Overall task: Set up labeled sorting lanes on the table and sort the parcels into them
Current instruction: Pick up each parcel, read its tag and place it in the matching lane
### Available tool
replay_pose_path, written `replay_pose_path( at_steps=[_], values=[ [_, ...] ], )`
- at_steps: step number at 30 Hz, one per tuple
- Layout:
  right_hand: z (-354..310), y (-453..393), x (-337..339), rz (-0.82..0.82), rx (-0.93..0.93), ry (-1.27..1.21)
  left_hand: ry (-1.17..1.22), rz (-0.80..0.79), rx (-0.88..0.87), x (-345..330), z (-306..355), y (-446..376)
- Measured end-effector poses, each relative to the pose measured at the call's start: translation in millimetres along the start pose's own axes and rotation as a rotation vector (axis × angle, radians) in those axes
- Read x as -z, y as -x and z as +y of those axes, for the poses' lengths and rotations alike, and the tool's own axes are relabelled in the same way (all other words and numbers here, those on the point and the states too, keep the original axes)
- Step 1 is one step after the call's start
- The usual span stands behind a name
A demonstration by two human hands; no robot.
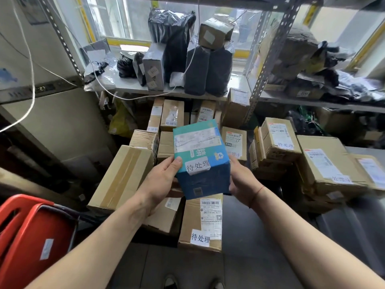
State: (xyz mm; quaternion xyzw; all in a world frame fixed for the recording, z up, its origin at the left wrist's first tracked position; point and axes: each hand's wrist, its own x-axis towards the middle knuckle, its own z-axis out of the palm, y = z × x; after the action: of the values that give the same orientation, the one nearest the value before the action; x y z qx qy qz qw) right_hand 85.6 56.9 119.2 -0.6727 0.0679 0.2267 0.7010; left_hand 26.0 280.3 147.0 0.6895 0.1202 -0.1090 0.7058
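I hold a blue and teal parcel (201, 157) up in front of me, over a heap of boxes. It carries a shipping label on top and a white tag with handwritten characters. My left hand (161, 181) grips its left side, thumb on the front near the tag. My right hand (242, 180) clasps its right side. Below it lies a brown cardboard box (201, 224) with a barcode label and the same kind of white tag. A long brown box (123, 176) lies to the left.
Several tagged cardboard boxes (320, 163) are stacked on the right and behind. A metal shelf (166, 90) above holds grey and black bagged parcels (206, 69). Red plastic stools (31, 236) stand at lower left. A white cable (31, 80) hangs on the left. Grey floor lies below.
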Motion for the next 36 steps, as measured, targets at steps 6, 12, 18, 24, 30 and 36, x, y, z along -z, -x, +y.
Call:
replay_pose_path(
  at_steps=[6,12,18,24,30,36],
  values=[
    [-8,35,26,-0.166,-0.012,-0.063,-0.036,-0.056,-0.060,-8,-1,-2],
    [-10,69,71,-0.130,0.006,-0.068,-0.039,-0.227,-0.098,-49,6,-7],
    [5,95,129,0.101,-0.048,0.036,-0.075,-0.325,0.031,-120,-4,-14],
    [26,96,202,0.060,-0.082,0.424,-0.136,-0.240,0.151,-196,-45,-28],
    [72,67,245,0.232,-0.151,0.378,-0.115,-0.140,0.269,-248,-85,-47],
    [94,45,259,0.336,-0.208,0.387,-0.094,-0.128,0.320,-279,-110,-75]
  ],
)
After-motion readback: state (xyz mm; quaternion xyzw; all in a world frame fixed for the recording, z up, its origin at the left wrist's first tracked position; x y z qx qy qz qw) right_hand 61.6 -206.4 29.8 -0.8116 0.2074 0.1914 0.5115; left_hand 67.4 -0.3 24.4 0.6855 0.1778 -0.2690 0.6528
